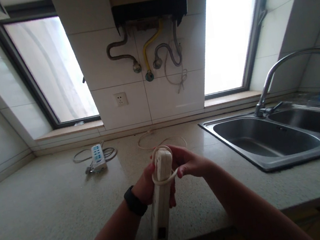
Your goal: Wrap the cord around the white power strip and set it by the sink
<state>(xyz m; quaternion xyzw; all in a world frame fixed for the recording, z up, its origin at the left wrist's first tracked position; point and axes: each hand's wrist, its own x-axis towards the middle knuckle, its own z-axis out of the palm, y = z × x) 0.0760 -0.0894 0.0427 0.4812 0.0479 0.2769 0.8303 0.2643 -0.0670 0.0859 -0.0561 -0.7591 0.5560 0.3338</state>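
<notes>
A long white power strip (162, 202) is held on a slant over the front of the counter, its far end raised. My left hand (147, 184), with a black band at the wrist, is closed around its left side and underside. My right hand (188, 162) is closed on the white power cord (166, 181), pinching it at the strip's right side. The cord loops around the upper part of the strip. More of the cord trails behind onto the counter in loose curves. Some right-hand fingers are hidden behind the strip.
A second power strip (98, 156) with blue sockets and a coiled grey cord lies on the counter (55, 207) at left. At right is a steel double sink (263, 164) with a tall faucet (268, 79). A wall socket (120, 99) and a water heater (148, 1) with pipes are behind.
</notes>
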